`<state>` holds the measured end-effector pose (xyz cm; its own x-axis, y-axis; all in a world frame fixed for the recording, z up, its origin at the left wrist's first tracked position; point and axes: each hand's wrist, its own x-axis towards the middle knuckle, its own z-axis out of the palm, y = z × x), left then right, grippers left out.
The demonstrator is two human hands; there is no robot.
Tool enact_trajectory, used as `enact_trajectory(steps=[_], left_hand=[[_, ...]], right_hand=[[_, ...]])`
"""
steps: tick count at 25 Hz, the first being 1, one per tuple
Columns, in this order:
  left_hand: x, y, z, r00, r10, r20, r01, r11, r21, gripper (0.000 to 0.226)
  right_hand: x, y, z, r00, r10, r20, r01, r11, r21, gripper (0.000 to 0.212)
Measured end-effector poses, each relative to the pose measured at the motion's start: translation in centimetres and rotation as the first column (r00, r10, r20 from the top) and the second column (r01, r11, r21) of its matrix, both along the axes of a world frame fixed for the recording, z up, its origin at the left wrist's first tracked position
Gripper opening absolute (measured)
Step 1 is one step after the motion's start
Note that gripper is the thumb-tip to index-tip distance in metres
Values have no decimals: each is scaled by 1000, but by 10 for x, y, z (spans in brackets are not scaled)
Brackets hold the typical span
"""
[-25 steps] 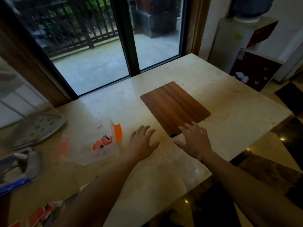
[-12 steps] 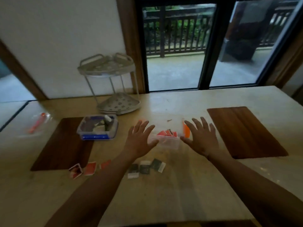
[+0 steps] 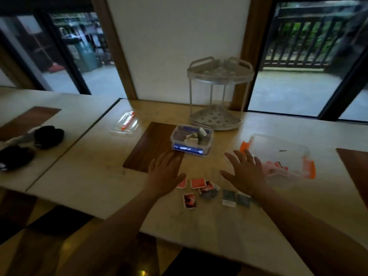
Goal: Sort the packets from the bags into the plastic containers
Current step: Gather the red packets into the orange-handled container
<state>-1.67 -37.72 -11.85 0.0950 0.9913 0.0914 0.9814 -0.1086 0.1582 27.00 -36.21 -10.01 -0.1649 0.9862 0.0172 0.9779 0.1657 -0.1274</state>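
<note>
Both hands hover flat above the marble table, fingers spread, holding nothing. My left hand [image 3: 164, 172] is over the corner of a wooden mat; my right hand [image 3: 246, 172] is just left of a clear container with orange clips [image 3: 278, 156] that has a few red packets inside. Behind the hands stands a clear container with blue clips [image 3: 192, 141] holding grey and white packets. Loose red packets [image 3: 197, 183] and dark blue packets [image 3: 238, 198] lie on the table below the hands. A clear lid with an orange clip [image 3: 126, 124] lies at the back left.
A two-tier metal corner rack [image 3: 218, 92] stands against the wall behind the containers. A wooden mat [image 3: 151, 146] lies centre-left, another wooden mat [image 3: 356, 162] at the right edge. Two black objects [image 3: 47, 136] rest on the adjoining table at left. The table's front edge runs close below the packets.
The view has swung left from the window to the wall side. The containers and packets now appear further right, and both hands stay open and spread above the table.
</note>
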Motion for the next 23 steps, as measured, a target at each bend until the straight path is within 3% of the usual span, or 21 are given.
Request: enact_trajectory(steps=[10, 23], left_hand=[[-55, -12, -28, 992, 69, 101, -58, 993, -107, 68], [-56, 64, -48, 996, 83, 36, -72, 969, -237, 64]], right_hand=[[-54, -4, -24, 1000, -2, 14, 3, 992, -127, 72], [-44, 65, -61, 999, -6, -53, -8, 968, -250, 65]])
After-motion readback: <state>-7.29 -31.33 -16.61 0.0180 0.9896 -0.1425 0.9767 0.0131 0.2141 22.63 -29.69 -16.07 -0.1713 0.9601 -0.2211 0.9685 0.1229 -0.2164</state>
